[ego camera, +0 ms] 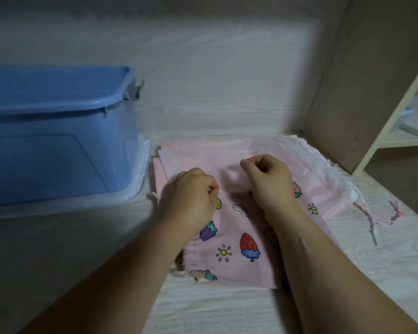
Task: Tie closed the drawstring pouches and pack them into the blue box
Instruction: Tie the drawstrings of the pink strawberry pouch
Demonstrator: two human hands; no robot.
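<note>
blue box (58, 145) stands at the left of the bench (82, 242). just right of it, the left grip (191, 196) is curled on the strawberry pouch (239, 239); cannot tell what it holds. right grip (268, 179) pinches a blurred fold of that pouch, which lies on other pink pouches (186, 156).

Both our forearms are bare, reaching forward side by side. Our left hand (191, 196): knuckles up, fingers curled tight. Our right hand (269, 182): near it, slightly further forward, fingers curled, thumb against index. What either pinches: can't tell.
</note>
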